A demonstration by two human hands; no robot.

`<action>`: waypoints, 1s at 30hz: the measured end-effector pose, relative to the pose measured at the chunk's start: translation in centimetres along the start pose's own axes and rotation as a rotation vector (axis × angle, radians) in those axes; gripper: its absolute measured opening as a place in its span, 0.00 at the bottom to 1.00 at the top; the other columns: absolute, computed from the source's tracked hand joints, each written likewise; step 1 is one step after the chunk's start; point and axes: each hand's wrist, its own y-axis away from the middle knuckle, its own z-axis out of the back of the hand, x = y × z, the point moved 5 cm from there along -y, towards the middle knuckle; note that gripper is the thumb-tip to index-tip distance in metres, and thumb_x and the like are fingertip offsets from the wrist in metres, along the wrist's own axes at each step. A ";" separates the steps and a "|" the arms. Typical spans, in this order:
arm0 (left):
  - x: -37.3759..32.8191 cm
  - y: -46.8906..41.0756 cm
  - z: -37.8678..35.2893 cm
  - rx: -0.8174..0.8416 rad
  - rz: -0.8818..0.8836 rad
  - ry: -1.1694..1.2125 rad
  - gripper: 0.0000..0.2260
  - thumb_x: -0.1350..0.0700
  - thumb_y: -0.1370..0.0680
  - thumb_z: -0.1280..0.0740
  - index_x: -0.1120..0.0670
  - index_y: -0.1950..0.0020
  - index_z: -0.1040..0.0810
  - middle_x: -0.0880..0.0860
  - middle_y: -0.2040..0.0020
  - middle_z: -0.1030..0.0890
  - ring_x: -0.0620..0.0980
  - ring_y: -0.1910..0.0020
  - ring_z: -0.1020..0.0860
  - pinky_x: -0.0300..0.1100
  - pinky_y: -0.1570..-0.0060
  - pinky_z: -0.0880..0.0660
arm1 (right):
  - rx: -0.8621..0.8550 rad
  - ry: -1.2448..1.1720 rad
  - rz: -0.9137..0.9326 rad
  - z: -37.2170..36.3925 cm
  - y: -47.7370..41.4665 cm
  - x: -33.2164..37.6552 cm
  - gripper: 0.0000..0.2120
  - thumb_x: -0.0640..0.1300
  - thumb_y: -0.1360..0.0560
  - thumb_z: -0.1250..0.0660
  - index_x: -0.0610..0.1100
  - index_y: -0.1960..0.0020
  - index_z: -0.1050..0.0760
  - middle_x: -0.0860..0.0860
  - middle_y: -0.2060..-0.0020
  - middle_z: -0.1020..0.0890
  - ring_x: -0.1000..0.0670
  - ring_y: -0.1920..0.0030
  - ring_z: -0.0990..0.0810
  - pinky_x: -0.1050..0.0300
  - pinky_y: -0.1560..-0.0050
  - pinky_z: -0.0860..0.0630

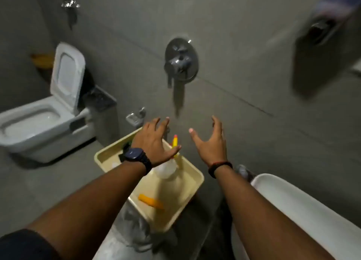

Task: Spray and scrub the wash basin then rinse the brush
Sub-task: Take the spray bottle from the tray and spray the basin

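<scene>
Dim grey tiled wall and floor, an open-lidded white toilet, a chrome mixer valve.

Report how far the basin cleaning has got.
Done: nothing visible. The spray bottle stands in the cream tray.
In hand: nothing; left hand and right hand are open and empty above the tray.
Left: spraying and scrubbing the wash basin, rinsing the brush.

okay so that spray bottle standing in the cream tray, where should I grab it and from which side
Grip the spray bottle around its narrow neck, just under the yellow trigger head, probably coming from above and the left, where the left hand hovers open. It stands upright, widening toward its base, so the neck looks the easiest part to close fingers around. The tray wall blocks a low approach. The right hand is open too.
</scene>
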 end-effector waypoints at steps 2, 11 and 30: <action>4.8 1.2 -3.6 0.049 0.095 -0.001 0.41 0.30 0.34 0.37 0.50 0.26 0.41 0.58 0.29 0.33 0.60 0.33 0.33 0.52 0.36 0.32 | 0.090 -0.039 -0.099 -5.1 0.4 -3.2 0.44 0.62 0.39 0.27 0.51 0.29 0.42 0.46 0.29 0.35 0.47 0.30 0.35 0.49 0.34 0.33; 18.0 6.5 -18.6 0.265 0.274 -0.195 0.44 0.26 0.35 0.46 0.50 0.26 0.42 0.58 0.25 0.39 0.59 0.27 0.42 0.55 0.29 0.43 | 0.243 -0.235 -0.350 -17.7 1.2 -16.1 0.47 0.54 0.47 0.18 0.57 0.33 0.37 0.52 0.36 0.26 0.50 0.37 0.27 0.47 0.38 0.28; 15.4 4.7 -17.5 0.243 0.140 -0.212 0.42 0.27 0.33 0.48 0.49 0.25 0.45 0.56 0.22 0.46 0.57 0.24 0.50 0.55 0.28 0.52 | 0.222 -0.290 -0.146 -16.5 -2.8 -7.8 0.29 0.26 0.36 0.38 0.49 0.41 0.23 0.50 0.61 0.20 0.54 0.66 0.25 0.59 0.66 0.25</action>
